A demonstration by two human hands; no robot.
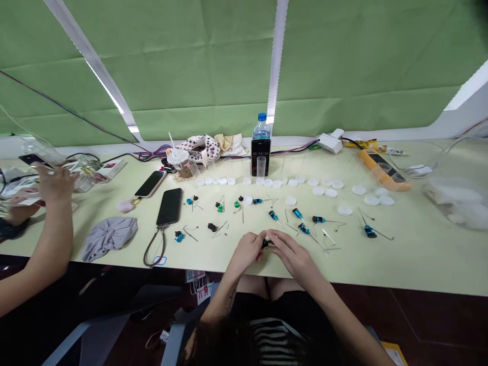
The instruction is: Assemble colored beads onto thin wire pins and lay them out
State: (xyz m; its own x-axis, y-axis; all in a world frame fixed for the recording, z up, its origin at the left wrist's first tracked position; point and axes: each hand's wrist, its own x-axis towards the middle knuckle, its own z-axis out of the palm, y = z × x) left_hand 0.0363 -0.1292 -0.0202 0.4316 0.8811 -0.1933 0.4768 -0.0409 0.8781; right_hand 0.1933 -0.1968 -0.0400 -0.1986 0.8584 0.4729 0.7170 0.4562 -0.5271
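Note:
Near the table's front edge, my left hand point(249, 250) and my right hand point(292, 254) meet fingertip to fingertip. Both are closed around a small black part point(266, 243), mostly hidden by the fingers. To the right lie several blue-and-black pieces with thin metal rods, among them one blue piece point(274, 217) and another at the far right point(369, 231). Left of my hands are a black piece point(212, 227) with thin wires, green pieces point(219, 207) and a blue piece point(179, 236). Loose thin metal rods point(328, 237) lie beside them.
White round caps point(345, 210) and clear tubes point(261, 166) form a row behind. A phone showing a timer point(261, 156) leans on a water bottle point(262, 127). A black phone point(169, 206), grey cloth point(110, 238) and orange meter point(383, 170) lie around. A co-worker's arm point(57, 213) is at left.

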